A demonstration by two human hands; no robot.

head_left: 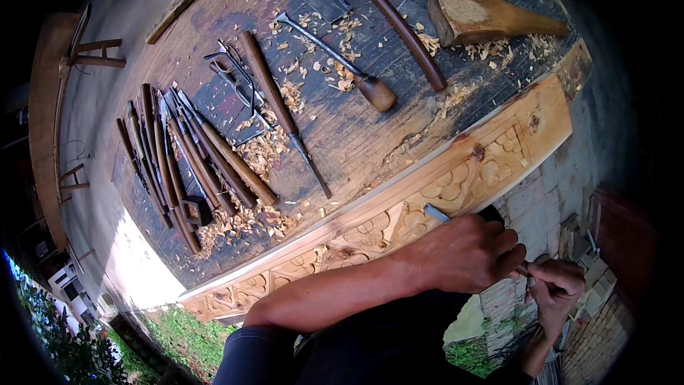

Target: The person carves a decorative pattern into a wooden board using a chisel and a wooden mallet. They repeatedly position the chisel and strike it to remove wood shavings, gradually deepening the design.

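Observation:
My left hand (474, 253) is closed round a chisel (434, 212), whose metal blade rests on a long carved pine board (506, 164) along the bench's near edge. The board bears scrolls, rounded petal shapes and pencil lines; my left forearm crosses over it. At the lower right, my right hand (552, 289) is closed on the rear end of the same chisel's handle.
Several wood-handled chisels (192, 164) lie on the scarred bench (356, 157) among shavings, with loose gouges (377, 93), scissors-like tools, a wooden mallet (499, 18) and a hammer (185, 3). A wooden bench (57, 142) stands at the far left, paving (541, 199) at the right.

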